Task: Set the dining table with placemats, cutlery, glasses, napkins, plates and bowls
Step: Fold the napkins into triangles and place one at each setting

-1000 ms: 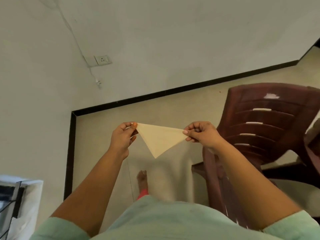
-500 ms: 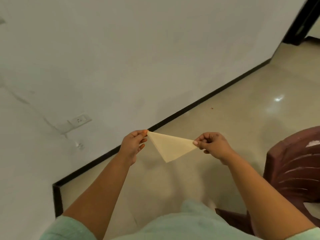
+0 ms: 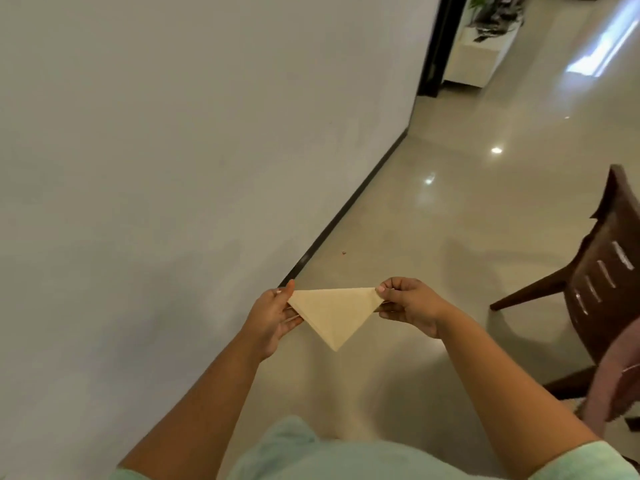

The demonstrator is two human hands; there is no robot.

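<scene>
Above the floor | you pinched the folded napkin — left hand and right hand at opposite corners.

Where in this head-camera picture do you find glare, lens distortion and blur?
Head view: bright glare spots on the polished floor and a streak at upper right; wide-angle bending along the wall's black skirting; the napkin reads fairly sharp, while the brown chair at the edge looks soft.
</scene>
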